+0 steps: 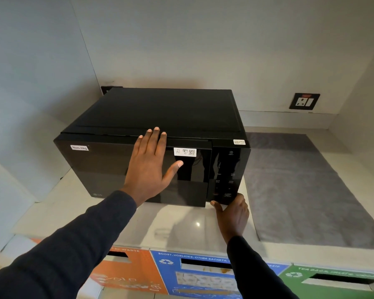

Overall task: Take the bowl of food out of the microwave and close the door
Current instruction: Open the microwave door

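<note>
My left hand [148,167] lies flat and spread wide on the glass door [121,169] of the black microwave [160,111], fingers reaching over its top edge and thumb splayed toward the white QR sticker [185,152]. It holds nothing; I judge the open palm is there to steady the oven, or to press the door, so the light cabinet does not slide on the smooth counter.

My right hand [232,214] sits low at the bottom right corner, under the control panel [225,180]. The thumb points toward the seam where the door meets the panel, and the other fingers curl around the corner out of my sight. It grips no object that I can see; how far those hidden fingers are closed I cannot tell. It looks placed either to brace the corner or to work the door's lower edge.

The door appears shut or very nearly so, its edge in line with the panel. The bowl of food is not visible: the dark glass shows only reflections, so I cannot say whether it is inside.

A "Non-Veg" label [80,147] marks the door's upper left. The microwave stands on a pale countertop [181,225], with a grey mat [300,190] beside it on the right and a wall socket [304,101] behind. Below the counter edge run the orange, blue and green recycling bins [194,270].
</note>
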Motion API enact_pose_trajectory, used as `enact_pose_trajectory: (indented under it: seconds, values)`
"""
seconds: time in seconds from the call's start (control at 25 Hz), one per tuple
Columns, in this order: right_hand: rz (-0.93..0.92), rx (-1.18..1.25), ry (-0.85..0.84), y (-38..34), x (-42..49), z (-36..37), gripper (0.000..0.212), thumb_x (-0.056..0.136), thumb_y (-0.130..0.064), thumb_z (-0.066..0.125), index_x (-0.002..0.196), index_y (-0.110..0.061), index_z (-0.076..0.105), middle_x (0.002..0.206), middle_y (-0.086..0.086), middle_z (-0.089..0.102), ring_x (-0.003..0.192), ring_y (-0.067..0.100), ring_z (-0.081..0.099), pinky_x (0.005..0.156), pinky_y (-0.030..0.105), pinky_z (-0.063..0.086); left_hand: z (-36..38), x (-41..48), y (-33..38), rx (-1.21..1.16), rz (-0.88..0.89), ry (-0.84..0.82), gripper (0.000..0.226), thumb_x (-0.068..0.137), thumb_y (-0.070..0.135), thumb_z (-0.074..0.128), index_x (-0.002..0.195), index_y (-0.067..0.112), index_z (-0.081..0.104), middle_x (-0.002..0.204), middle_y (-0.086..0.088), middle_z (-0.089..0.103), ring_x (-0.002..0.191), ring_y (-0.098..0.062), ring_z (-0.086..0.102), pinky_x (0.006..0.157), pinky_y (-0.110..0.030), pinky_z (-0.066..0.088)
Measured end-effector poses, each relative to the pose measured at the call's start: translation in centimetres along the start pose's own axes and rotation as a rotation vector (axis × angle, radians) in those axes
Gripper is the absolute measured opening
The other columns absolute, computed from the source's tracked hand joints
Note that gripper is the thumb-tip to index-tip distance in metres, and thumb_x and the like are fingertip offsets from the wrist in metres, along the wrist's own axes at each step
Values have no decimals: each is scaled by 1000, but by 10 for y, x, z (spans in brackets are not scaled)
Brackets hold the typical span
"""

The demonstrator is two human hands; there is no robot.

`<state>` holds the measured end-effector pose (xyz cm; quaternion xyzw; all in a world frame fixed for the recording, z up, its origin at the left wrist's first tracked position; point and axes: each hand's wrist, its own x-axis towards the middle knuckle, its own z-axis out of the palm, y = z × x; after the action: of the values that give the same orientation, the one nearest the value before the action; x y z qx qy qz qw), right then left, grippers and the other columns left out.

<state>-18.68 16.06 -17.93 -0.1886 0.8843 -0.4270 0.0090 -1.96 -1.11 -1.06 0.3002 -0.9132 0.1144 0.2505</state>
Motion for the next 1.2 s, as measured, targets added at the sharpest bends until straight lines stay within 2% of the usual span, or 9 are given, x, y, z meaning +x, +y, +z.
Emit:
enact_pose_trajectory:
  seconds: [0.24, 0.48, 0.6, 0.68, 0.76, 0.8, 0.88, 0.96, 1.2]
  values:
    - [17, 211, -234, -30, 18, -56, 73, 86, -24, 78, 148, -13, 40, 149, 15, 49, 132, 32, 52, 103, 38, 46, -11, -13, 3, -27, -6, -11, 87, 101, 71, 20, 159, 7, 33, 168, -18, 27, 158, -33, 19, 128, -51, 17]
    - [-518, 231, 159, -118, 25, -130, 54, 101, -41, 50, 150, -24, 39, 162, 3, 37, 151, 18, 32, 117, 28, 28, -29, -32, 12, -145, -56, 46, 82, 102, 67, 21, 148, 6, 51, 159, -18, 46, 152, -35, 36, 125, -51, 29]
    - [-738, -20, -77, -161, 41, -129, 55, 101, -42, 50, 151, -19, 44, 163, 9, 37, 152, 26, 31, 123, 42, 28, -61, -29, 19, -165, -144, 63, 70, 99, 66, 29, 102, 10, 71, 100, -11, 73, 106, -34, 69, 87, -42, 54]
    - [-766, -294, -185, -173, 44, -116, 63, 100, -51, 48, 154, -19, 39, 165, 12, 34, 154, 30, 27, 126, 49, 20, -84, -20, 23, -134, -262, -37, 65, 97, 69, 31, 77, 15, 62, 68, 0, 58, 73, -28, 67, 58, -33, 43]
    - [-789, -486, -167, -171, 41, -103, 75, 97, -59, 47, 157, -19, 31, 167, 13, 29, 155, 32, 22, 126, 52, 13, -101, -12, 23, -37, -347, -182, 65, 96, 70, 38, 74, 14, 61, 63, 0, 54, 65, -25, 62, 54, -30, 40]
    - [-798, -523, -144, -168, 38, -98, 80, 94, -62, 48, 159, -19, 27, 168, 14, 26, 156, 33, 20, 126, 54, 12, -106, -8, 23, 42, -376, -262, 65, 95, 70, 41, 82, 12, 67, 69, -3, 61, 70, -25, 64, 57, -31, 45]
    - [-808, -531, -112, -164, 37, -93, 86, 92, -65, 50, 159, -18, 24, 168, 15, 25, 156, 34, 20, 126, 55, 12, -109, -2, 19, 247, -474, -488, 70, 95, 65, 49, 127, 5, 65, 120, -22, 69, 112, -40, 66, 87, -45, 57]
    - [-817, -536, -115, -163, 39, -94, 89, 91, -66, 51, 160, -17, 24, 168, 15, 25, 156, 35, 20, 126, 55, 13, -111, 1, 13, 350, -635, -713, 81, 98, 53, 56, 158, 4, 32, 159, -37, 31, 145, -56, 36, 113, -57, 41]
    - [-840, -563, -113, -163, 38, -96, 91, 90, -64, 55, 160, -17, 21, 168, 16, 23, 156, 35, 19, 126, 56, 13, -111, 4, -20, 295, -1019, -758, 79, 102, 22, 62, 164, 12, 15, 167, -34, 1, 148, -61, 20, 115, -63, 35]
